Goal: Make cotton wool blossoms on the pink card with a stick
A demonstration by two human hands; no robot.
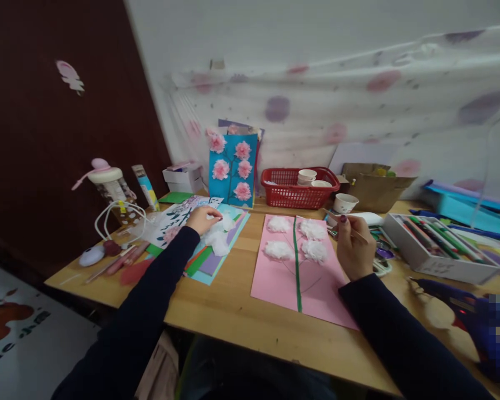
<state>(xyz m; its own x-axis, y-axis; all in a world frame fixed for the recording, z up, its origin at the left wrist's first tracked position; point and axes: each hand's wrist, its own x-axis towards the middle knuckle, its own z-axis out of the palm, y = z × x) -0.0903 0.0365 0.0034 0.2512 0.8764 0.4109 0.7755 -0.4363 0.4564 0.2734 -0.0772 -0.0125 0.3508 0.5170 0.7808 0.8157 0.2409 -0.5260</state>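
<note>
A pink sheet lies on the wooden table, with a green vertical strip, thin drawn branches and several white cotton tufts on it. Over the sheet's upper right edge, my right hand pinches a thin stick. To the left, my left hand is over loose white cotton on a pile of coloured papers. Its thumb and index fingertip come together; whatever is between them is too small to make out.
Behind stand a blue flower picture, a red basket with cups and a paper cup. On the right are a marker box and a glue gun. A bottle stands at the left.
</note>
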